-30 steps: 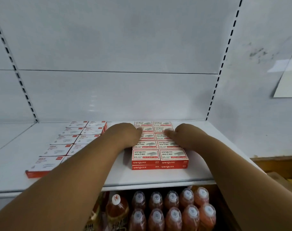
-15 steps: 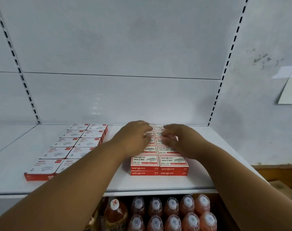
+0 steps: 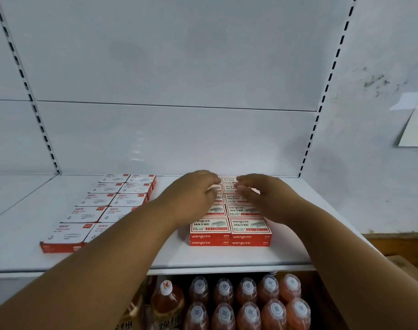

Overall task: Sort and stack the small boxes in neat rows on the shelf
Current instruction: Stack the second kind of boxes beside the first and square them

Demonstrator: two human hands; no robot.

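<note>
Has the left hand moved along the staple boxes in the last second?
Yes. The left hand has slid toward the back wall: against the stacked staple boxes, it now reaches the rearmost box, where it earlier sat midway.

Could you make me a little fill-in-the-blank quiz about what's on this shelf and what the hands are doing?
1. Both hands reach over the block of ____-fronted staple boxes.
2. That block is stacked ____ layers high at its front.
3. The paper clip boxes lie to the ____ of it on the shelf.
4. Under the shelf stand ____.

Missing words: red; two; left; bottles
</note>
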